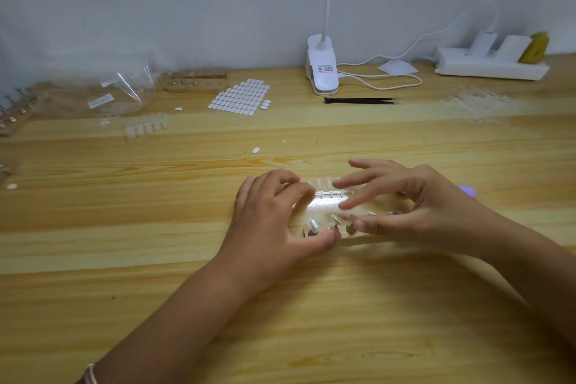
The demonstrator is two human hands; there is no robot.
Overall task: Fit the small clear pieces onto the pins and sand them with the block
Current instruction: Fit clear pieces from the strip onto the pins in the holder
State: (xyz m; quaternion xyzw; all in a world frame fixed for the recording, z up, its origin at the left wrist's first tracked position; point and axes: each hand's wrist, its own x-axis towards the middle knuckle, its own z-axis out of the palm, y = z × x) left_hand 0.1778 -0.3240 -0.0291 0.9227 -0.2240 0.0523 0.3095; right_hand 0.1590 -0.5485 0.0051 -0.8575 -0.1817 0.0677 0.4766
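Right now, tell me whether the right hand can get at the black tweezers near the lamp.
Probably yes. The tweezers lie in the open beyond the right hand, with only bare table between, though its fingers are at the pins.

No legible text anywhere; only a blurred, possibly printed label [325, 69] on the white clip lamp [322, 86]

Open tabletop [280, 321] nearside; pin holder [324, 206] mid-table; lamp clip [322, 73], tweezers [358, 100] (cable [383, 86] too) along the far edge.
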